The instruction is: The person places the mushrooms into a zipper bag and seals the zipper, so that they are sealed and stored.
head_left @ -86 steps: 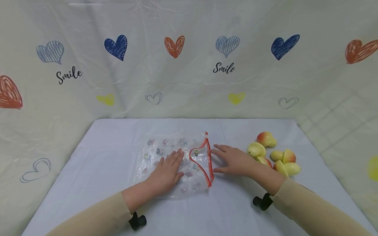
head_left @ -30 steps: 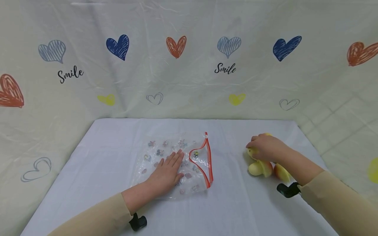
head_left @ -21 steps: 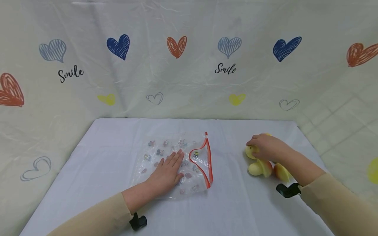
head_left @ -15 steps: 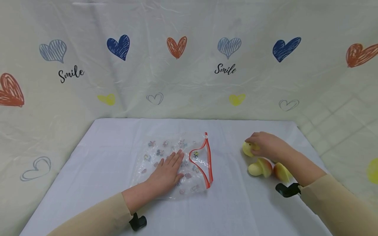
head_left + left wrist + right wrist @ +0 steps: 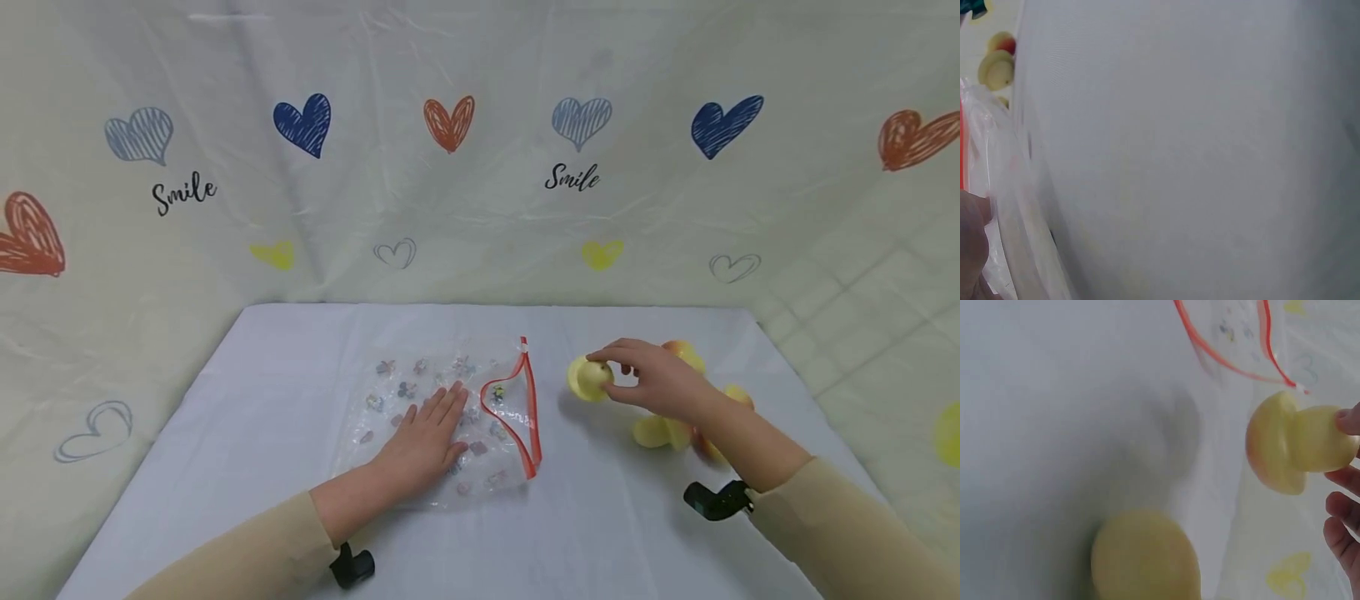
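Observation:
A clear plastic zip bag with small printed figures and a red zip edge lies on the table, its mouth gaping toward the right. My left hand rests flat on it, fingers straight; the left wrist view catches only part of that hand beside the crumpled film. Between thumb and fingertips, my right hand pinches the stem of a yellow toy mushroom with a reddish cap, held above the table right of the bag mouth. The right wrist view has this mushroom side-on, cap away from the fingers.
Several more yellow-and-red toy mushrooms lie at the right, partly behind the right forearm, among them one farther back and one nearer. A white cloth covers the table. Behind it hangs a heart-printed curtain.
My right hand has gone from the bag's mouth to the pile, taken hold of a mushroom, and carried it left and up toward the bag. The left hand has stayed put.

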A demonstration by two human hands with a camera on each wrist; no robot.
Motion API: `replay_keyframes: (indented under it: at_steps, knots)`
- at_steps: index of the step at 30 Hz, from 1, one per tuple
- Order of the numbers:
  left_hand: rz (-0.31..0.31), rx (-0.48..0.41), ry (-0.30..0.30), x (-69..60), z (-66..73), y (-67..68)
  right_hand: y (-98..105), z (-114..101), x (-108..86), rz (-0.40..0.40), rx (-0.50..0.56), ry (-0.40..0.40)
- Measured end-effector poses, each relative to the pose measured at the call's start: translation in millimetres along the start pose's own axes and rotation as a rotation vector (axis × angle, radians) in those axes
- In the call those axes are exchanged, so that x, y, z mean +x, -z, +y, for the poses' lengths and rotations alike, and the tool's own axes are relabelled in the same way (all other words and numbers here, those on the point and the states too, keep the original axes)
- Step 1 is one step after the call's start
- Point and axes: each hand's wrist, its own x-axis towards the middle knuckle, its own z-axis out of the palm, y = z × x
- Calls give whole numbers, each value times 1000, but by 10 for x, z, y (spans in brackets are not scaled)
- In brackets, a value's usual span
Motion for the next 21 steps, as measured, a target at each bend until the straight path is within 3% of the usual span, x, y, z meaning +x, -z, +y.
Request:
replay_keyframes:
  at_steps: [7,12,21]
  knots:
    - [7,0,4,-4,11,4,-316,-197,114,-29,155,29]
    - [10,-1,-3,12,6,-6,-483,-301,155,-41,265,-8]
    - [8,7,-4,17,5,-7,-690,-400,224,-2,393,-33]
